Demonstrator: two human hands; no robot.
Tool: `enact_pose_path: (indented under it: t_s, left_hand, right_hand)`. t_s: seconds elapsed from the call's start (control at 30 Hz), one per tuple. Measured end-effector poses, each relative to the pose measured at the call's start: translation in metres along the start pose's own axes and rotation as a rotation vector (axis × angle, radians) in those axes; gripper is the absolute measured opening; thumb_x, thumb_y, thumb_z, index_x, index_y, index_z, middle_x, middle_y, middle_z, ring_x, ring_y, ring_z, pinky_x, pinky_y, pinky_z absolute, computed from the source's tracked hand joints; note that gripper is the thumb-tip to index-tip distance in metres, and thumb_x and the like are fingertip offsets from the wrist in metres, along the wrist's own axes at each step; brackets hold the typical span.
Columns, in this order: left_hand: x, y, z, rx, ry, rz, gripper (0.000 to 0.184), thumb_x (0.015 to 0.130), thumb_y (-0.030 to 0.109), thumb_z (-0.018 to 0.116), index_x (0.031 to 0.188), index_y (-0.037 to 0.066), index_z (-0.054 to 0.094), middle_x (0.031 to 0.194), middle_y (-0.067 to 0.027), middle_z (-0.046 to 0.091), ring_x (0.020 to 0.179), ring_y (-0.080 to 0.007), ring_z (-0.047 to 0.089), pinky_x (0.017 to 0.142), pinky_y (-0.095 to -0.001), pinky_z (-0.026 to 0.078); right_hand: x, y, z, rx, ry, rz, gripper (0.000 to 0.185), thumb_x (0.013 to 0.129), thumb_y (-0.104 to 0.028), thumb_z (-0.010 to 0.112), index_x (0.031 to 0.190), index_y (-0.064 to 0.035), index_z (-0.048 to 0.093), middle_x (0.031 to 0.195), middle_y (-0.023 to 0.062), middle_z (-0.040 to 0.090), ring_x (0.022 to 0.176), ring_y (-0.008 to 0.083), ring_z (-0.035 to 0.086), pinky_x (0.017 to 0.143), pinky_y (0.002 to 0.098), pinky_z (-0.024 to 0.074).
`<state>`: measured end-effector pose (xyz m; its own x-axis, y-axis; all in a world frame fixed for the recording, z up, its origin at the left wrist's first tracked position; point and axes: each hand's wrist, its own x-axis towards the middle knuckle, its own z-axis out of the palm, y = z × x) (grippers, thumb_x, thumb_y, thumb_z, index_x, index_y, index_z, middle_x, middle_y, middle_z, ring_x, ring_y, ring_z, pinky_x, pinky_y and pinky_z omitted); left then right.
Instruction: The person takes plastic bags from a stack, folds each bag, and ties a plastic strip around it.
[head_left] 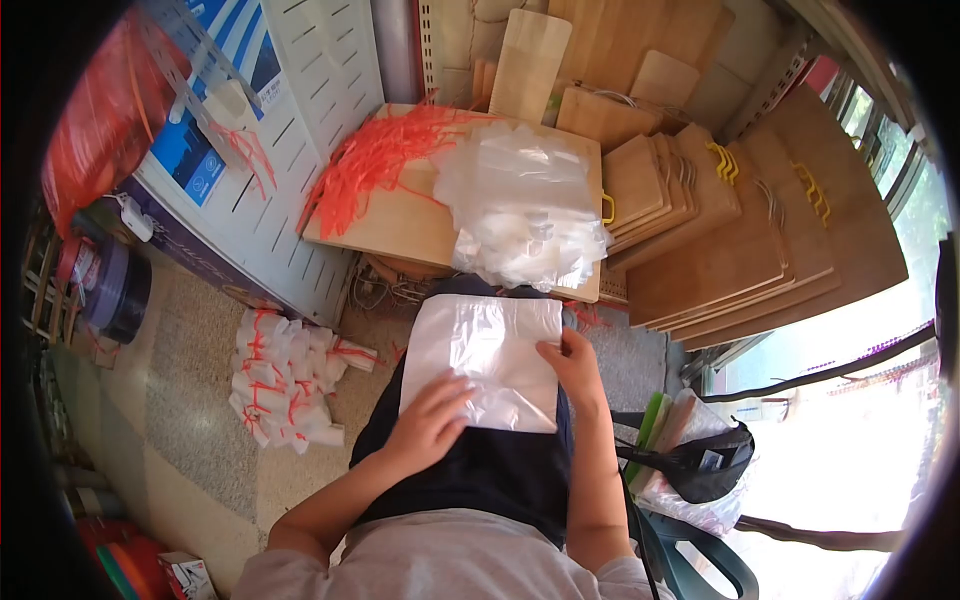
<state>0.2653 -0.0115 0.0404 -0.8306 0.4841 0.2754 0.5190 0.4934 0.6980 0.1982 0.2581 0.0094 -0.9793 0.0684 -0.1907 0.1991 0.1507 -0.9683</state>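
Across my lap lies a flat white plastic bag (485, 345), shiny and slightly creased. My left hand (432, 418) rests on its lower left part, fingers stretched out and lying on the plastic. At the bag's right edge my right hand (575, 362) grips it, the thumb on top and the fingers at the rim. Just beyond my knees, a heap of clear and white plastic bags (525, 200) sits on a wooden board (385, 222). Loose red plastic strips (385, 160) are piled at its left.
Rolled white bundles tied with red strips (285, 380) lie on the floor to my left. Wooden cutting boards (720, 220) lean at the right, some with yellow handles. A white slotted metal panel (325, 90) stands at the left. A black bag (712, 462) is beside my chair.
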Motion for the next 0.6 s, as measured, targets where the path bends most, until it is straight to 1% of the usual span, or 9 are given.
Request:
enact_pose_path:
  t_s: [0.03,0.07,0.1,0.17,0.27,0.3,0.4,0.5,0.6]
  left_hand:
    - [0.004,-0.006,-0.009,0.096,0.112,0.029,0.037,0.083,0.009,0.065,0.120,0.006,0.061,0.124,-0.0160,0.055,0.122,-0.0353,0.050,0.100,-0.0431,0.042]
    - [0.015,-0.013,-0.019,0.183,0.222,0.021,0.034,0.083,0.008,0.065,0.117,0.004,0.060,0.121,-0.0161,0.057,0.115,-0.0346,0.053,0.097,-0.0423,0.044]
    - [0.022,-0.027,-0.020,0.216,0.338,-0.070,0.039,0.080,0.011,0.068,0.116,0.002,0.057,0.119,-0.0170,0.057,0.112,-0.0343,0.054,0.094,-0.0407,0.045]
    - [0.035,-0.064,-0.017,-0.007,0.417,-0.342,0.047,0.078,0.015,0.074,0.118,0.000,0.055,0.110,-0.0155,0.061,0.102,-0.0294,0.060,0.087,-0.0373,0.048]
    - [0.056,-0.115,-0.021,-0.391,0.141,-0.652,0.051,0.078,0.020,0.077,0.117,-0.003,0.055,0.099,-0.0109,0.065,0.087,-0.0210,0.063,0.077,-0.0323,0.051]
    - [0.061,-0.125,-0.020,-0.471,0.115,-0.645,0.049,0.079,0.021,0.077,0.116,-0.003,0.056,0.092,-0.0075,0.066,0.078,-0.0142,0.062,0.068,-0.0276,0.051]
    - [0.073,-0.123,-0.031,-0.702,-0.075,-0.816,0.041,0.081,0.019,0.074,0.114,0.001,0.058,0.093,-0.0050,0.065,0.078,-0.0126,0.060,0.066,-0.0259,0.050]
    - [0.075,-0.119,-0.032,-0.838,-0.069,-0.663,0.032,0.084,0.015,0.070,0.111,0.004,0.059,0.093,-0.0016,0.063,0.080,-0.0107,0.058,0.070,-0.0239,0.048]
    - [0.077,-0.097,-0.032,-0.939,0.031,-0.573,0.025,0.085,0.010,0.066,0.109,0.005,0.060,0.093,0.0009,0.061,0.084,-0.0095,0.056,0.078,-0.0235,0.045]
  right_hand:
    - [-0.001,0.002,-0.002,0.049,-0.011,-0.001,0.020,0.085,-0.009,0.066,0.103,0.0013,0.064,0.088,0.0011,0.066,0.078,0.0070,0.059,0.070,0.0228,0.0469]
    - [-0.003,0.003,-0.003,0.098,-0.021,0.001,0.021,0.085,-0.008,0.066,0.104,0.0012,0.063,0.089,0.0013,0.066,0.079,0.0074,0.059,0.072,0.0229,0.0470]
    - [-0.005,0.003,-0.003,0.147,-0.032,0.002,0.022,0.085,-0.008,0.066,0.105,0.0010,0.063,0.090,0.0016,0.066,0.080,0.0078,0.059,0.073,0.0229,0.0471]
    - [-0.007,-0.004,-0.003,0.205,-0.040,0.029,0.023,0.086,-0.007,0.065,0.107,0.0006,0.063,0.092,0.0018,0.066,0.081,0.0080,0.060,0.074,0.0232,0.0474]
    - [-0.005,-0.005,-0.002,0.262,-0.035,0.054,0.022,0.085,-0.006,0.065,0.107,0.0002,0.063,0.092,0.0017,0.066,0.081,0.0079,0.060,0.074,0.0236,0.0473]
    - [-0.006,-0.003,-0.002,0.276,-0.028,0.067,0.021,0.085,-0.006,0.065,0.106,0.0000,0.063,0.091,0.0016,0.066,0.081,0.0078,0.059,0.073,0.0238,0.0471]
    - [-0.007,-0.005,-0.001,0.300,-0.012,0.051,0.021,0.085,-0.004,0.064,0.106,-0.0004,0.063,0.092,0.0015,0.066,0.082,0.0080,0.059,0.074,0.0238,0.0470]
    - [-0.009,-0.005,0.000,0.403,-0.018,0.031,0.024,0.085,-0.002,0.065,0.109,-0.0023,0.064,0.097,0.0020,0.067,0.084,0.0080,0.061,0.076,0.0234,0.0486]
    - [-0.006,0.007,-0.004,0.433,-0.035,0.053,0.020,0.085,0.000,0.064,0.104,-0.0039,0.064,0.094,0.0005,0.066,0.083,0.0083,0.060,0.076,0.0229,0.0481]
